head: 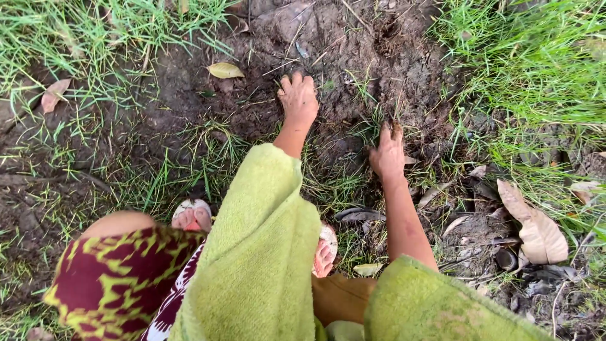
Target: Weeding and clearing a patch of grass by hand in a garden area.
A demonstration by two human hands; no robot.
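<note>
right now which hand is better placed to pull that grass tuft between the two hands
Right, probably. The right hand already has its fingers down at the edge of the grass tuft. The left hand lies flat on bare soil, farther from the tuft.

Ground: dark bare soil (353, 57) bordered by grass (536, 57), bearing scattered dry brown leaves (536, 230), one yellow leaf (225, 70), thin twigs and sparse green blades.

Loose lime-green towelling sleeves (262, 252) cover both arms to the forearm; a maroon garment with yellow pattern (120, 278) drapes one knee; pale sandals (192, 211), perhaps white.
</note>
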